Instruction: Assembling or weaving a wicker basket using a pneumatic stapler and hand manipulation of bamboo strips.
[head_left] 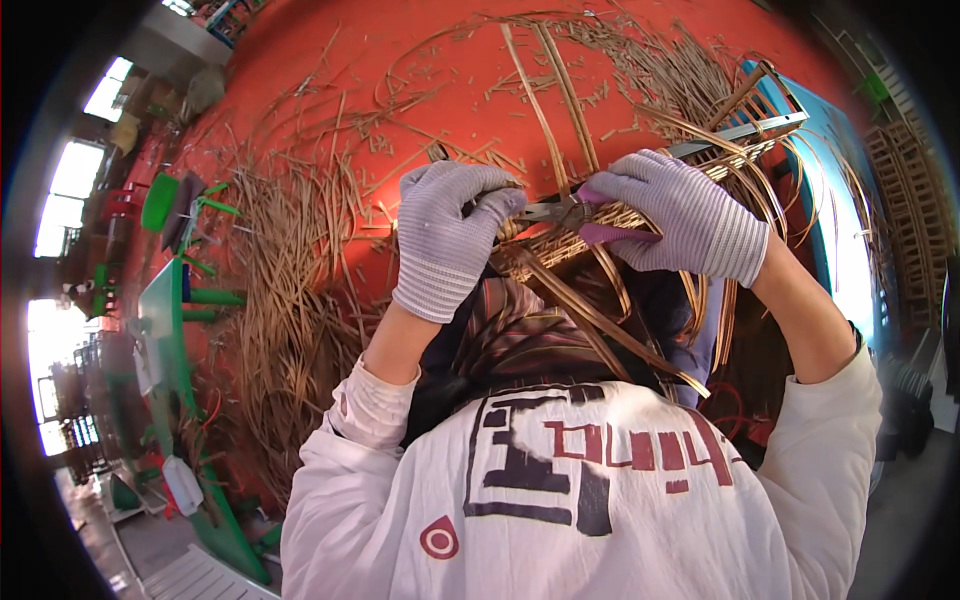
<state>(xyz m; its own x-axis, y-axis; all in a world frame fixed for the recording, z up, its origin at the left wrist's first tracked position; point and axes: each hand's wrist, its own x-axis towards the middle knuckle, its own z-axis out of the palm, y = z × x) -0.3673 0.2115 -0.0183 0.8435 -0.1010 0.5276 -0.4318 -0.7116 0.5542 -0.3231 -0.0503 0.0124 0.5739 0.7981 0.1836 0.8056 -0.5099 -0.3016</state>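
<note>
1. Right hand [690, 215] wraps the rigid-looking pliers [572, 212]; grip their pink handles [622, 234].
2. Left hand [447, 232] curls near their tip, its hold hidden.
3. Woven wicker piece [556, 246], over the lap [520, 335]: probably light, springy; hold the weave, not loose strands [568, 95].

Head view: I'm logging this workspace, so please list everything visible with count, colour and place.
Pliers: one, metal with pink grips, centre
Woven piece: one, brown, beneath the pliers
Loose strips: many, brown, heaped left
Cut bits: many, brown, upper centre
Floor: one, red, upper half
Metal bar: one, silver, upper right
Blue surface: one, blue, right
Green panel: one, green, left
Windows: several, white, far left
Background clutter: uncountable, blurred, both edges
Striped cloth: one, dark, lap
Top: one, printed white, bottom
Left gloved hand: one, grey, left of pliers
Right gloved hand: one, grey, gripping pliers
</note>
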